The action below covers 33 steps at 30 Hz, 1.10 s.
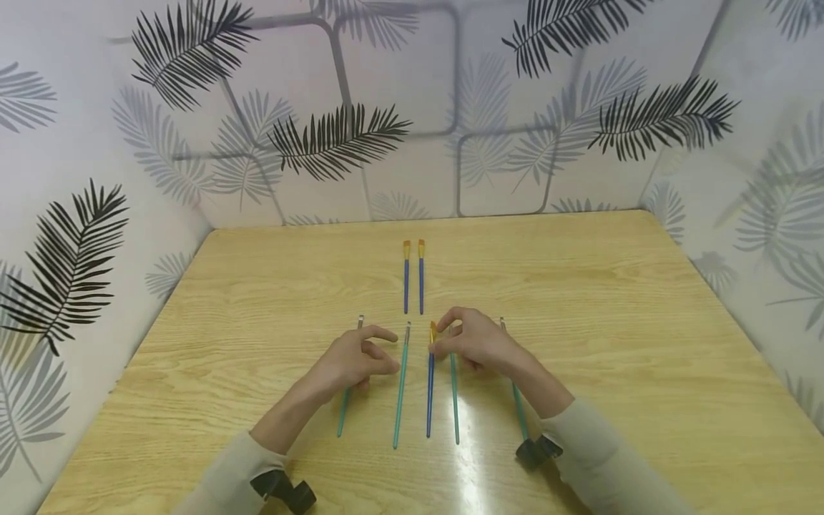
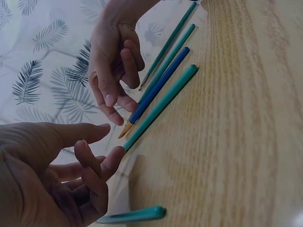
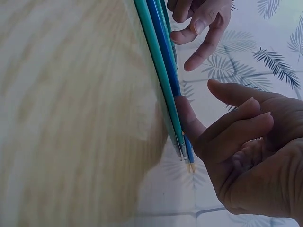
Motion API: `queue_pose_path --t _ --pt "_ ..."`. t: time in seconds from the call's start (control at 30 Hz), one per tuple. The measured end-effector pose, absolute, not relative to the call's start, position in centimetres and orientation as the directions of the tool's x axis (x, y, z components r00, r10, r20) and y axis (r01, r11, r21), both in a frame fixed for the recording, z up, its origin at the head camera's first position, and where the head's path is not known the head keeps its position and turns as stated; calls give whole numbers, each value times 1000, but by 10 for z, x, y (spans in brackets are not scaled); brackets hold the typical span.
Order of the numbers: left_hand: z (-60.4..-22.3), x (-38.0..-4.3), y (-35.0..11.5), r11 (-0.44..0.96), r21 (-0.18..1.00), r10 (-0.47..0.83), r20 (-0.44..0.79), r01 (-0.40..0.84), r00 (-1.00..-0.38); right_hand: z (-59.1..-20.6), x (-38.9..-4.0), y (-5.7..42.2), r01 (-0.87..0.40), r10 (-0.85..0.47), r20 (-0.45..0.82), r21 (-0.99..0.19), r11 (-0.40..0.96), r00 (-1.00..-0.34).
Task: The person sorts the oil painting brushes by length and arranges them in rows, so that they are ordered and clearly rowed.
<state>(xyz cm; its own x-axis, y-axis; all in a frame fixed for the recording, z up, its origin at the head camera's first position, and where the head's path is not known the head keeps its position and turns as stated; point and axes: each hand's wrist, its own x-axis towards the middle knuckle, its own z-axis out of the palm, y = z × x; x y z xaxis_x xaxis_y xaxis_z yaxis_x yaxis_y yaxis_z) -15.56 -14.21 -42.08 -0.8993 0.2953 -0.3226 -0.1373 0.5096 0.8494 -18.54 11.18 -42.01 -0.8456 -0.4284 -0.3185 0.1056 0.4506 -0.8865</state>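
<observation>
Several slim paintbrushes lie on the wooden table. My left hand [image 1: 350,361] hovers with its fingers spread loosely, its fingertips beside the upper part of a teal paintbrush [image 1: 400,400]; contact is hard to tell. Another teal paintbrush [image 1: 343,415] passes partly hidden beneath that hand. By the orange bristles of a blue paintbrush [image 1: 430,393] is my right hand [image 1: 479,340]. Its thumb and forefinger stand apart around the brush's head, and the brush lies flat. This hand covers part of a third teal paintbrush [image 1: 454,400]. Near the right wrist lies one more teal paintbrush [image 1: 518,404].
Farther back, two blue paintbrushes, one left [image 1: 406,286] and one right [image 1: 421,286], lie side by side with orange bristles pointing away. The wooden table [image 1: 605,286] meets a leaf-patterned wall [image 1: 412,172] behind and at both sides. Dark straps with small devices circle both wrists.
</observation>
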Motion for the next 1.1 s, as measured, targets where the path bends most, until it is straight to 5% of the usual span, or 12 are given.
queue_pose_path --t 1.1 --pt "-429 -148 -129 553 827 276 -294 -100 -915 -413 -168 98 15 -437 -332 -810 587 -836"
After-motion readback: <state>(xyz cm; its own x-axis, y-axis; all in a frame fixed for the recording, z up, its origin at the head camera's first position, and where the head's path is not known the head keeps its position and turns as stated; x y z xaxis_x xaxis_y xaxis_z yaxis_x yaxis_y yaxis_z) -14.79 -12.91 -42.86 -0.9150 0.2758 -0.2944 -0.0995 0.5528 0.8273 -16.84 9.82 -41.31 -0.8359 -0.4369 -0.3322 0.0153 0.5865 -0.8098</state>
